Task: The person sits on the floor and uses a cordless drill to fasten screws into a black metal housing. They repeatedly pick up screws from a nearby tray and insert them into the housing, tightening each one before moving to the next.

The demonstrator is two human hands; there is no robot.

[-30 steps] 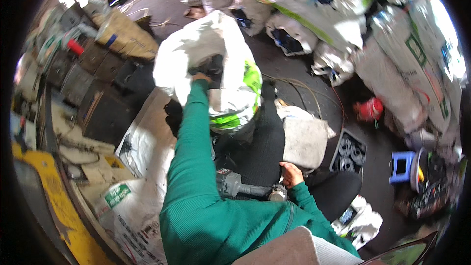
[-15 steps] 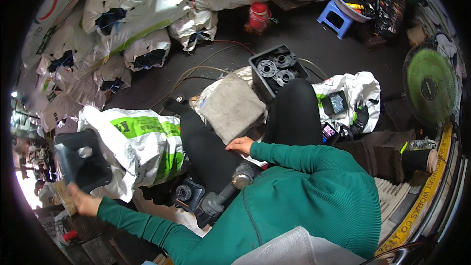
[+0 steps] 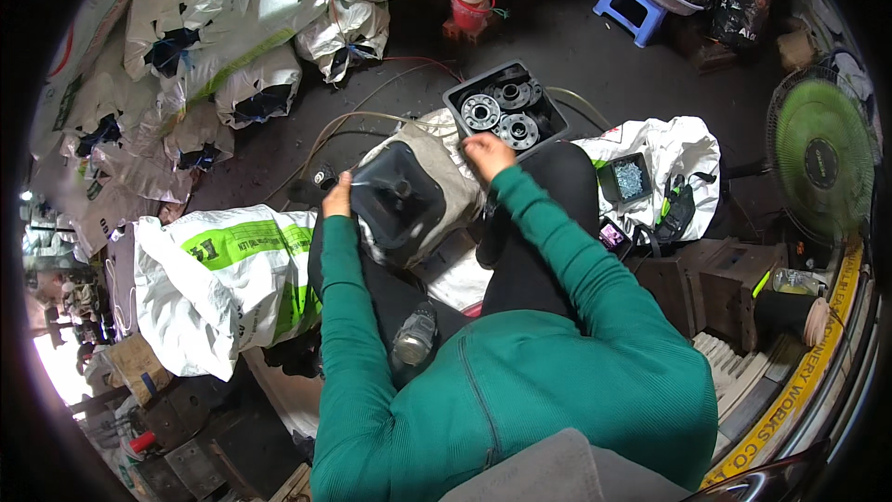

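My left hand (image 3: 338, 196) grips the left edge of a black square plastic base (image 3: 398, 188) with a raised knob in its middle. The base lies on a beige cloth-covered block (image 3: 457, 188) between my knees. My right hand (image 3: 489, 156) hovers at the near corner of a grey bin (image 3: 554, 128), its fingers curled. What they hold, if anything, is hidden. Inside the bin are several round grey flanged parts (image 3: 518, 130). A dark cylindrical tool (image 3: 415, 335) with a pale end rests across my left thigh.
A white and green sack (image 3: 218, 288) lies at my left. On the right, another white sack (image 3: 688, 144) carries a small black box of screws (image 3: 626, 178). A green fan (image 3: 819, 163) stands far right, and a blue stool (image 3: 632, 7) behind. Hoses (image 3: 325, 135) cross the floor.
My left hand has brought the black base from the left sack onto the cloth-covered block. My right hand has left my thigh and moved forward to the grey bin.
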